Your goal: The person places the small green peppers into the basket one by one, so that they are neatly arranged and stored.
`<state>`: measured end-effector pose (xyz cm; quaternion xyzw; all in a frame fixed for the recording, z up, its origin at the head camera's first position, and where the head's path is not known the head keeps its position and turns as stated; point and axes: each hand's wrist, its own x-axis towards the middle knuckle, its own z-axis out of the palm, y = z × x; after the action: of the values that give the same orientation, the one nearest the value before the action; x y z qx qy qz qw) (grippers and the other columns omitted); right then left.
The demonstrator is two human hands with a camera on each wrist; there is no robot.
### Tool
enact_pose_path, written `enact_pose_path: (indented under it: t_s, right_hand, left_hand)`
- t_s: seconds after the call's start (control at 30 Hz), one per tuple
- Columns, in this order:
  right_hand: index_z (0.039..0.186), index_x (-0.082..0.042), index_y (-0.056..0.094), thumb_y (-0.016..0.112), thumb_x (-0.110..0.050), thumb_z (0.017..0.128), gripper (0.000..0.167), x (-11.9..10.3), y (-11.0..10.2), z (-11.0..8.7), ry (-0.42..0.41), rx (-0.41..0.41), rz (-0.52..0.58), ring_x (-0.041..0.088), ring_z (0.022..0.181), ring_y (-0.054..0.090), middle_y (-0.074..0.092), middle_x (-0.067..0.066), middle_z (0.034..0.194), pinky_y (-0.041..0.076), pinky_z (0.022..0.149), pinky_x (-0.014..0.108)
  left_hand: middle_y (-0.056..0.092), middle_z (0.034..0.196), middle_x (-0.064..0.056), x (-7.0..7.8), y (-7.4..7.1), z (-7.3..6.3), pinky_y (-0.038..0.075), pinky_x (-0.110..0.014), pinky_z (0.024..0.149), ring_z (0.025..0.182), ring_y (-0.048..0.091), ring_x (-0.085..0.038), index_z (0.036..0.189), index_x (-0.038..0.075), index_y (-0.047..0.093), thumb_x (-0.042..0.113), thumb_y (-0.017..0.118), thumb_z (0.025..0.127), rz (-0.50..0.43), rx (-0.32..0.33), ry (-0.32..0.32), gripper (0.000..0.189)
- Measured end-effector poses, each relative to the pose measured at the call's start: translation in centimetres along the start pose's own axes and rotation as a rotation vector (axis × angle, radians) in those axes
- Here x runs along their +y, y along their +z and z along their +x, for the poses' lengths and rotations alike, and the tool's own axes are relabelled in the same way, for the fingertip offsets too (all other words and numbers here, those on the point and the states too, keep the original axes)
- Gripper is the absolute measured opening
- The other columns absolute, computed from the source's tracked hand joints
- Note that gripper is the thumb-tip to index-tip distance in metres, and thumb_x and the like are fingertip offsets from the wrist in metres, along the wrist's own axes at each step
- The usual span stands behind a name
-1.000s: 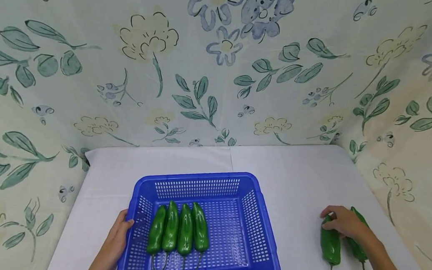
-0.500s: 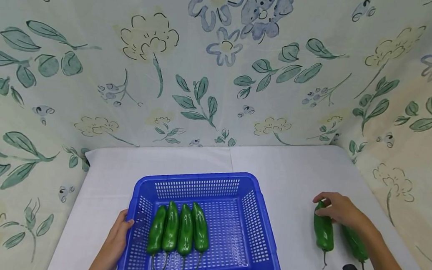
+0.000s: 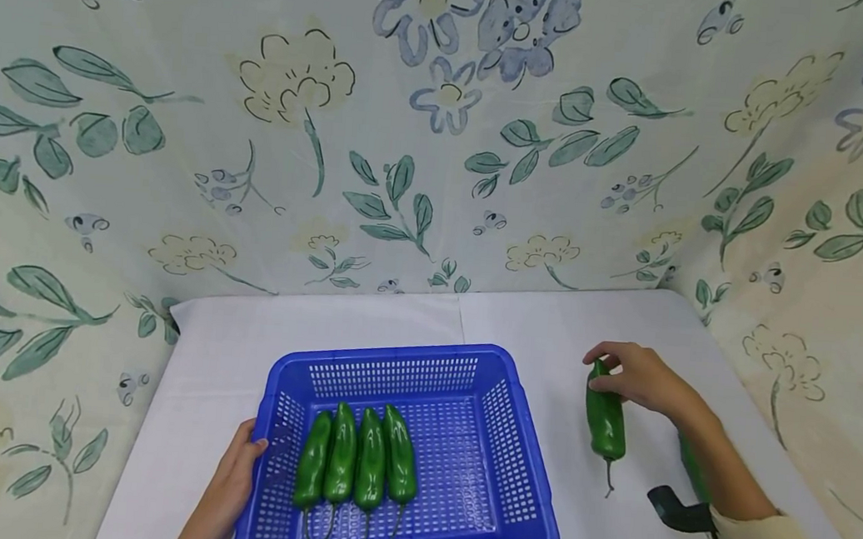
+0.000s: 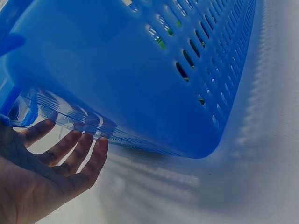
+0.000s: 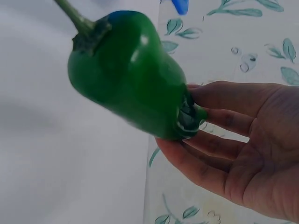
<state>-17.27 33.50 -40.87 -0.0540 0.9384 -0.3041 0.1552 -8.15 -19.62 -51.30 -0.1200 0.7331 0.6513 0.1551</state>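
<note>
At the right, my right hand (image 3: 638, 376) pinches a green chili pepper (image 3: 605, 424) by its tip, with the stem hanging down. The right wrist view shows the same pepper (image 5: 126, 74) between thumb and fingers. My left hand (image 3: 233, 473) grips the left side of a blue plastic basket (image 3: 395, 354); the thumb lies over the rim. Against the basket's outer wall rest the fingertips (image 4: 100, 144) in the left wrist view. Inside the basket, several green chili peppers (image 3: 371, 457) lie side by side on the left half, stems toward me.
Another green chili pepper (image 3: 691, 467) lies on the table at the right, mostly hidden behind my right forearm. A white cloth covers the table (image 3: 547, 336). Floral fabric (image 3: 441, 136) hangs behind it and along both sides. A black device (image 3: 681, 511) sits at my right wrist.
My right hand has lifted the pepper off the right side of the table and carried it left and away from me, closer to the basket. The left hand and basket stay put.
</note>
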Motion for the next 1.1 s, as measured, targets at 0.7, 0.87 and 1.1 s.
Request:
enact_pose_path:
  t_s: [0.7,0.87,1.1]
  right_hand:
    - [0.117,0.005,0.063,0.069,-0.003,0.088,0.031,-9.3,3.1,4.1,-0.144,-0.049,0.012,0.02,0.072,0.068,0.064,0.023,0.103,0.063,0.064,0.032]
    - [0.117,0.006,0.063,0.068,-0.002,0.088,0.031,-11.0,4.3,4.7,-0.189,-0.093,0.036,0.022,0.075,0.069,0.065,0.022,0.103,0.062,0.062,0.03]
    - [0.116,0.003,0.066,0.071,-0.001,0.085,0.032,-13.4,7.1,5.4,-0.232,-0.15,0.043,0.022,0.08,0.068,0.066,0.021,0.106,0.061,0.061,0.027]
  left_hand:
    - [0.038,0.14,-0.028,0.2,0.0,-0.1,0.061,-0.049,0.077,0.107,0.062,-0.033,0.151,0.009,0.021,0.021,0.023,0.107,-0.009,-0.001,-0.009,0.045]
    - [0.037,0.141,-0.027,0.1,0.0,0.0,0.061,-0.049,0.078,0.108,0.061,-0.034,0.151,0.009,0.02,0.021,0.023,0.108,-0.011,-0.007,-0.005,0.046]
    - [0.039,0.141,-0.025,0.1,0.1,-0.1,0.06,-0.049,0.083,0.113,0.058,-0.035,0.15,0.009,0.022,0.02,0.023,0.108,0.0,-0.005,0.01,0.044]
